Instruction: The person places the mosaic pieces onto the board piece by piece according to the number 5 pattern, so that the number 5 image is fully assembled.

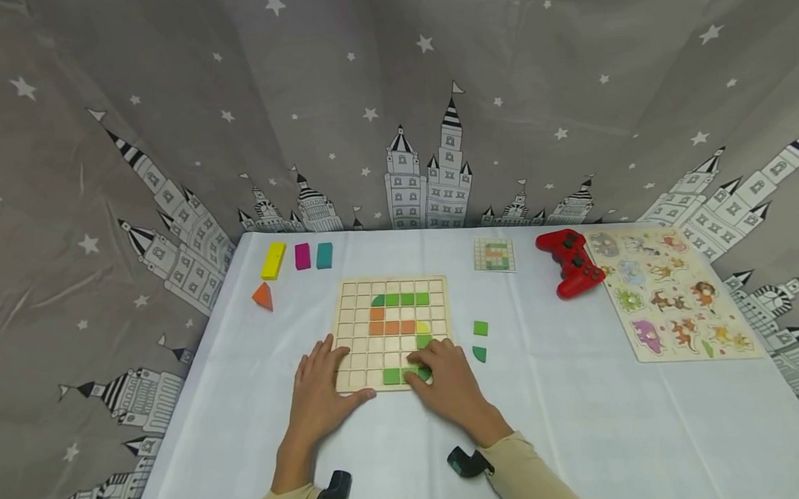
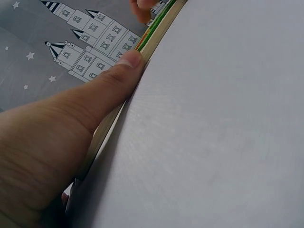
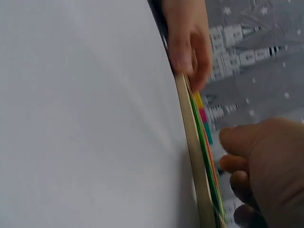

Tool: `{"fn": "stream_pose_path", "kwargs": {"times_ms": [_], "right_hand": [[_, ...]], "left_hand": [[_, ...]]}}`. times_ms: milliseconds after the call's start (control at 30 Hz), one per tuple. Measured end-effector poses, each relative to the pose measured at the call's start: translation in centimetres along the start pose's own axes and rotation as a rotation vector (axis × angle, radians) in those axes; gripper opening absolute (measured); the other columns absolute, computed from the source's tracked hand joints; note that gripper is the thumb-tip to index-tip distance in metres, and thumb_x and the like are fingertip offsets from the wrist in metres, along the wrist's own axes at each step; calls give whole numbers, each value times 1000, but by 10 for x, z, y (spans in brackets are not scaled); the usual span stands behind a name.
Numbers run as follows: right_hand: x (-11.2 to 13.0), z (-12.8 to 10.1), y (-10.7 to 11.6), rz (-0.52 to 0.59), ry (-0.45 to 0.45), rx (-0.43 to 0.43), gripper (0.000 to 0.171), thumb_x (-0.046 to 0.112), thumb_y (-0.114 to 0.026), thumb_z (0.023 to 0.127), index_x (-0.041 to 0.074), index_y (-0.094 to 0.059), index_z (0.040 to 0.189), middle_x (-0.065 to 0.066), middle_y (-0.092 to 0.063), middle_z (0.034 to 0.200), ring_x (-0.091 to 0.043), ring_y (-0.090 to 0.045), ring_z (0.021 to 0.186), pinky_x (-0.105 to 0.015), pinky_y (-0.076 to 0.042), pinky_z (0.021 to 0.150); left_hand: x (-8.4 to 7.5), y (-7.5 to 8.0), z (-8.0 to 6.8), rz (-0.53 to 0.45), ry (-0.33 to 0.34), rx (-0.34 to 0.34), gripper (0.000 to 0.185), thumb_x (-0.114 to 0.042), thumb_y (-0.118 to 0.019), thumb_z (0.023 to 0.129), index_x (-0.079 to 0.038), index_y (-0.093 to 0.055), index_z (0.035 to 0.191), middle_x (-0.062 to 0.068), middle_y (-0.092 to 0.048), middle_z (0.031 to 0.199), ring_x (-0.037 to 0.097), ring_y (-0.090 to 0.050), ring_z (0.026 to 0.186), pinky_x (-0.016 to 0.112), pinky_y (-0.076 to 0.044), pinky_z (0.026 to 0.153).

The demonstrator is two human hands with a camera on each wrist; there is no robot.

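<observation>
A wooden grid board (image 1: 364, 360) lies on the table, with green, orange and yellow tiles set on it in a bent shape. My left hand (image 1: 322, 394) rests at its near left corner, fingers spread along the left edge; the thumb (image 2: 114, 78) lies straight against the near edge. Over the board's near right part hovers my right hand (image 1: 453, 377), fingers loosely bent, thumb and forefinger apart by the green tiles (image 1: 392, 376). In the right wrist view I see nothing between those fingers (image 3: 240, 140). A green square tile (image 1: 480, 328) and a green quarter-round tile (image 1: 480, 354) lie right of the board.
A small pattern card (image 1: 495, 254), a red game controller (image 1: 570, 263) and an animal puzzle board (image 1: 683, 297) are at the back right. Yellow (image 1: 273, 261), magenta (image 1: 302, 257) and teal blocks (image 1: 324, 256) and an orange triangle (image 1: 263, 296) lie at the back left.
</observation>
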State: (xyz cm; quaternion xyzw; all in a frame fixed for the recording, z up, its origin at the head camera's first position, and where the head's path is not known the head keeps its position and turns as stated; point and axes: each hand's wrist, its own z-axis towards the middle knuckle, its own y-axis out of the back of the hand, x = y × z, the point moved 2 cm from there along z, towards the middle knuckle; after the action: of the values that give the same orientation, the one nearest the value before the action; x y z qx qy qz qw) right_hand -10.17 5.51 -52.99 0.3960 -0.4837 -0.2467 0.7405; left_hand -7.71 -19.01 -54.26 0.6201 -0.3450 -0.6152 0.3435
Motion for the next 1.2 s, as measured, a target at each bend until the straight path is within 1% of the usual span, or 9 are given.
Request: {"fn": "stream_pose_path", "kwargs": {"times_ms": [133, 267, 333, 433, 600, 800, 933, 1133, 1200], "right_hand": [[-33, -6, 21, 54, -65, -53, 24, 33, -77, 91, 18, -77, 109, 6, -64, 94, -11, -50, 85, -31, -44, 78], [-66, -16, 42, 51, -162, -88, 27, 29, -81, 88, 15, -76, 111, 3, -64, 93, -14, -52, 89, -34, -47, 81], [-78, -22, 49, 42, -200, -92, 31, 28, -84, 85, 14, -75, 112, 2, -64, 94, -15, -52, 90, -35, -48, 80], [-89, -29, 55, 38, -221, -79, 37, 29, -85, 83, 12, -75, 114, 0, -64, 95, -17, -53, 92, -37, -48, 82], [-94, -34, 55, 23, -215, -58, 39, 31, -84, 84, 11, -74, 116, -1, -64, 95, -18, -55, 93, -38, -48, 84], [-93, -34, 52, 0, -210, -78, 35, 28, -84, 84, 12, -75, 114, -1, -65, 94, -18, -57, 93, -38, -48, 84], [-92, -33, 50, -31, -187, -97, 31, 26, -84, 84, 12, -75, 110, 0, -65, 91, -18, -55, 89, -38, -47, 81], [-90, -33, 49, -71, -185, -103, 26, 25, -81, 86, 10, -74, 107, 2, -60, 86, -17, -50, 83, -37, -44, 79], [-90, -32, 48, -57, -188, -106, 26, 25, -80, 87, 10, -73, 107, 2, -60, 86, -17, -50, 84, -37, -44, 80]], "left_hand": [[-1, 0, 0, -7, 13, 9, 94, -63, -83, 71, -13, -51, 144, 17, -29, 167, 40, -20, 157, 62, -11, 127], [-1, 2, 1, -3, 19, 6, 94, -62, -84, 71, -13, -50, 145, 17, -29, 167, 40, -20, 157, 62, -11, 127], [0, 3, 1, 2, 23, 5, 95, -62, -83, 71, -13, -50, 145, 17, -29, 167, 40, -20, 157, 62, -11, 127], [1, 3, 0, 1, 32, 11, 95, -63, -83, 71, -13, -50, 145, 17, -29, 167, 40, -19, 157, 62, -10, 127], [3, 1, 0, -6, 35, 24, 96, -66, -82, 71, -13, -50, 145, 17, -28, 167, 39, -18, 157, 62, -10, 127], [3, 1, -1, -10, 33, 31, 95, -64, -82, 72, -14, -50, 145, 17, -28, 168, 40, -18, 157, 62, -9, 127], [2, 2, -1, -6, 27, 32, 94, -61, -83, 73, -13, -49, 146, 18, -27, 167, 40, -18, 157, 62, -9, 127], [1, 2, -2, -7, -24, -1, 92, -57, -83, 74, -9, -50, 146, 21, -29, 166, 43, -22, 155, 63, -12, 126], [1, 2, -2, -8, -44, -13, 91, -56, -83, 75, -8, -51, 145, 23, -30, 165, 44, -23, 154, 64, -13, 125]]}}
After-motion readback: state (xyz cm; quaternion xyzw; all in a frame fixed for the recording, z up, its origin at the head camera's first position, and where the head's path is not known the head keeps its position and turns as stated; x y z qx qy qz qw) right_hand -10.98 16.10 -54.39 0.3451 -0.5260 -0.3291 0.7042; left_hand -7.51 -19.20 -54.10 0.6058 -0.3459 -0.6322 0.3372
